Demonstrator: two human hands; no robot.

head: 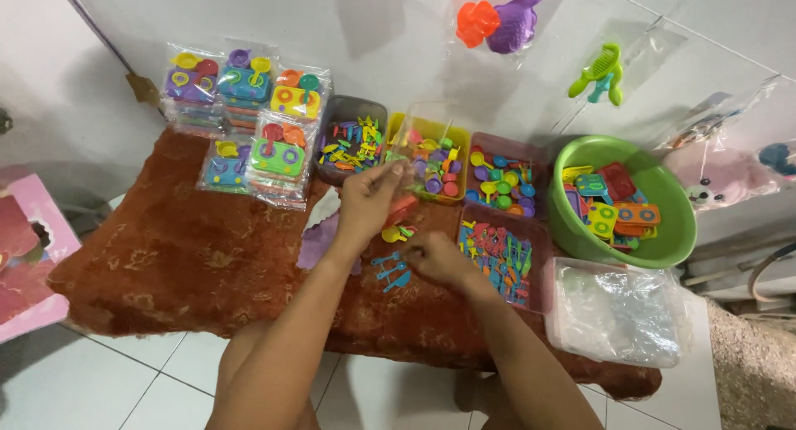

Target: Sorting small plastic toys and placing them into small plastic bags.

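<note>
1. While a rust-brown plush mat [191, 256] covers the tiled floor, a clear plastic bag [419, 136] is held up in the head view by the left hand [369, 199], its grip pinched on the bag's lower edge above the mat.
2. Small blue plastic toy utensils [390, 271] lying on the mat are touched by the right hand [439, 256], its grip pressed together over them.
3. Trays of small coloured plastic toy pieces [497, 181] are set just beyond the hands.
4. A green plastic basin [663, 239] holding toy stoves is seen to the right, with stacked bagged toy sets [249, 123] at the mat's far left.
</note>
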